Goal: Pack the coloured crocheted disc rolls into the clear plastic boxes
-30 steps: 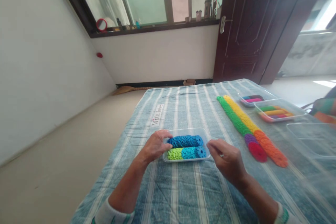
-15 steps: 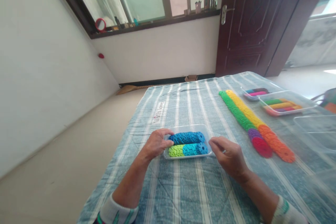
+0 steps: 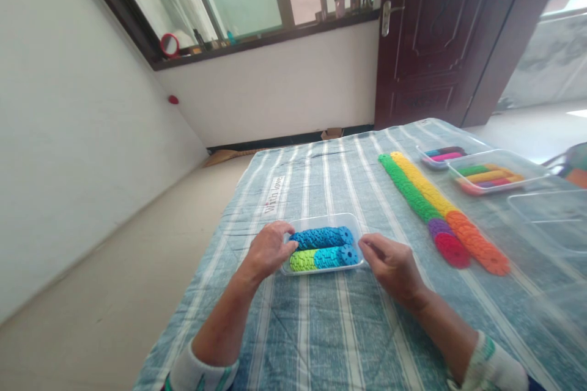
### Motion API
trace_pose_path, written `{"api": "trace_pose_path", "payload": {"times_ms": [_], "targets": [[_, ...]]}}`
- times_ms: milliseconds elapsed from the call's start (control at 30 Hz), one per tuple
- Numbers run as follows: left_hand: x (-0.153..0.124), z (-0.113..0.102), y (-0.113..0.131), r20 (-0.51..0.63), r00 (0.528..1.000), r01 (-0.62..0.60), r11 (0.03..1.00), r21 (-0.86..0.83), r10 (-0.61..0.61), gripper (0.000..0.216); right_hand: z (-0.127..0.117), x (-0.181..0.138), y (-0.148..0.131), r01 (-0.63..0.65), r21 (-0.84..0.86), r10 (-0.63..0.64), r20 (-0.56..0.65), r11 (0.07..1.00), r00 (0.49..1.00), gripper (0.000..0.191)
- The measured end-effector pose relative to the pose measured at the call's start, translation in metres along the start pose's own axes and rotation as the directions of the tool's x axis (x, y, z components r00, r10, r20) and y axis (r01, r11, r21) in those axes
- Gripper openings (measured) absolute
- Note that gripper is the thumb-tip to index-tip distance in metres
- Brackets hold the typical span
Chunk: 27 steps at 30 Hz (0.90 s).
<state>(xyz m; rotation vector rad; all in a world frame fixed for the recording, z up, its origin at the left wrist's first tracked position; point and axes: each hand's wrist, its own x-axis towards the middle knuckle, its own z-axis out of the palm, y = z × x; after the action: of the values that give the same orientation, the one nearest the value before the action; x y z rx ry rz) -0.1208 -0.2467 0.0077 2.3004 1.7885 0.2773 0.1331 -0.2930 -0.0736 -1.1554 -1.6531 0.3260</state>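
Observation:
A clear plastic box (image 3: 321,219) sits on the striped cloth in front of me. Inside lie two rows of snowflake-shaped building discs: a blue row (image 3: 321,238) at the back, and a lime and light-blue row (image 3: 316,259) nearer me. My left hand (image 3: 270,247) reaches over the box's left end, thumb and forefinger closed about the left end of the blue row. At the opposite end, my right hand (image 3: 392,266) has its fingers pinched against the box's right rim; the fingertips are partly hidden.
To the right lie a green, purple and red row (image 3: 408,189) and a yellow and orange row (image 3: 458,226) of discs. Beyond them stand clear boxes with coloured rows, one box (image 3: 498,186) nearest. Transparent plastic containers (image 3: 545,198) sit at the right edge.
The view has shifted slightly, so everything appears a little further left. Both hands keep their places at the two ends of the box.

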Motion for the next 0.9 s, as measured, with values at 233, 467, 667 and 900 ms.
{"api": "trace_pose_path", "payload": {"times_ms": [233, 467, 667, 900], "targets": [[0.003, 0.001, 0.002, -0.015, 1.0, 0.01, 0.999, 0.034, -0.01, 0.013, 0.002, 0.001, 0.001, 0.007, -0.034, -0.007, 0.001, 0.999, 1.0, 0.022], [0.004, 0.008, 0.001, -0.112, 0.993, 0.037, 0.997, -0.073, -0.045, 0.013, 0.003, 0.001, 0.001, -0.037, -0.015, 0.038, 0.024, 0.999, 0.999, 0.022], [0.008, 0.017, 0.003, -0.184, 0.976, 0.115, 0.993, -0.016, -0.116, 0.019, 0.003, 0.002, 0.002, -0.04, -0.032, 0.042, 0.052, 0.999, 0.998, 0.022], [0.011, 0.023, 0.004, -0.242, 0.963, 0.125, 0.992, 0.01, -0.119, 0.019, 0.003, 0.002, 0.003, -0.038, -0.031, 0.04, 0.055, 0.999, 0.998, 0.022]]}}
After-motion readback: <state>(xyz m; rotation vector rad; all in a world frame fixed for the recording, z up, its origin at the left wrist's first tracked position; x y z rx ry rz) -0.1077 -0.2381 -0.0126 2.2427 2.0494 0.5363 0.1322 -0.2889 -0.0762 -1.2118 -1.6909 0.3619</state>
